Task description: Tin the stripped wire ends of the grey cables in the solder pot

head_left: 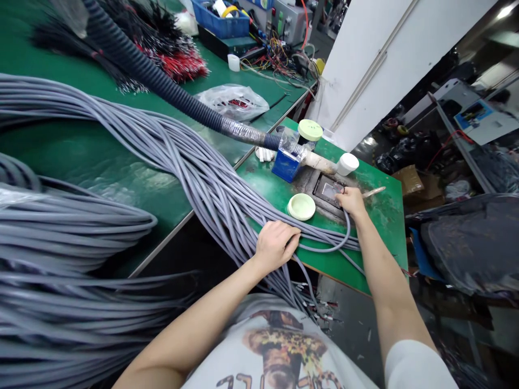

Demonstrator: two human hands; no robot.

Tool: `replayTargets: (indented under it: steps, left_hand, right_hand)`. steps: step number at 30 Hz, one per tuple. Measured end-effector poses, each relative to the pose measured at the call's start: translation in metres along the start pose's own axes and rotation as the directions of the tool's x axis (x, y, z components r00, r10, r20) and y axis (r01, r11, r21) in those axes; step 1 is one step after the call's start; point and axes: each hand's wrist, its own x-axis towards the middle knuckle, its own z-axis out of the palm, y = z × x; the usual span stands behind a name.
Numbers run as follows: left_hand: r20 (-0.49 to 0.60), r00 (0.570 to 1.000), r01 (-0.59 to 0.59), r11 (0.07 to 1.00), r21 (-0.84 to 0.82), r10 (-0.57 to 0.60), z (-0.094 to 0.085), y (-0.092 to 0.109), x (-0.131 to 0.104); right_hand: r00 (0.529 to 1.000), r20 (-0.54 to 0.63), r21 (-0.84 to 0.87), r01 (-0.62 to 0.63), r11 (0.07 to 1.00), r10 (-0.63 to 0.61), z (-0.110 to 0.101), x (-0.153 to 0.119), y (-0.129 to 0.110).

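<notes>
My right hand (352, 202) pinches a grey cable (347, 229) close to its end. It is held at the edge of a dark square solder pot (331, 190) with a shiny silvery surface; the cable's tip is too small to make out. From my fingers the cable loops down and back towards the bundle. My left hand (278, 246) rests on the thick bundle of grey cables (219, 189), its fingers curled over several of them. Beside the pot are a shallow pale-green dish (301, 207) and a thin stick (373, 192).
A dark ribbed hose (162, 81) runs to a blue box (286, 164) by the pot. A white cup (347, 163) and a pale-green lid (310, 129) stand behind. Coiled grey cables (73, 227) lie at left. Black and red wires (178, 62) cover the far table.
</notes>
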Motion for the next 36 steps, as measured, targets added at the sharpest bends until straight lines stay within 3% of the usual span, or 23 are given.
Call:
replayTargets:
  steps: [5,9,13,15,19,22,25,28,30,36]
  left_hand:
    - [0.008,1.000,-0.001,1.000,0.009,0.001,0.000,0.000,0.000]
    - [-0.002,1.000,-0.009,1.000,0.005,0.009,0.000,-0.001,-0.001]
    - [-0.010,1.000,-0.009,1.000,-0.011,0.009,0.002,-0.002,0.000]
    - [-0.010,1.000,-0.008,0.999,-0.037,0.008,0.001,-0.002,0.001]
    - [-0.004,0.995,0.094,0.968,-0.234,-0.098,-0.006,0.008,0.001]
    - [0.081,0.952,0.291,0.794,-0.535,-0.294,-0.010,0.027,-0.002]
    - [0.272,0.852,0.466,0.413,-0.782,-0.447,-0.009,0.047,-0.007]
    - [0.369,0.788,0.479,0.114,-0.870,-0.494,-0.005,0.061,-0.007]
    - [0.391,0.763,0.470,0.026,-0.882,-0.515,-0.004,0.067,-0.006]
    - [0.458,0.679,0.480,-0.124,-0.868,-0.574,-0.004,0.073,-0.003]
  right_hand:
    - [1.000,-0.013,-0.001,-0.019,1.000,0.019,0.001,0.001,-0.002]
    - [1.000,-0.008,0.091,-0.011,0.996,0.011,-0.011,-0.012,-0.016]
    - [0.999,0.042,0.248,0.020,0.968,-0.031,-0.028,-0.056,-0.044]
    - [0.987,0.139,0.477,0.008,0.879,-0.084,-0.035,-0.088,-0.061]
    - [0.950,0.257,0.601,-0.016,0.799,-0.174,-0.041,-0.145,-0.090]
    - [0.943,0.256,0.584,0.023,0.812,-0.211,-0.041,-0.170,-0.102]
    - [0.942,0.228,0.518,0.096,0.850,-0.245,-0.039,-0.184,-0.109]
    - [0.936,0.213,0.433,0.166,0.886,-0.279,-0.038,-0.193,-0.113]
    - [0.933,0.200,0.379,0.207,0.902,-0.298,-0.036,-0.197,-0.115]
    - [0.919,0.204,0.192,0.300,0.934,-0.337,-0.037,-0.206,-0.115]
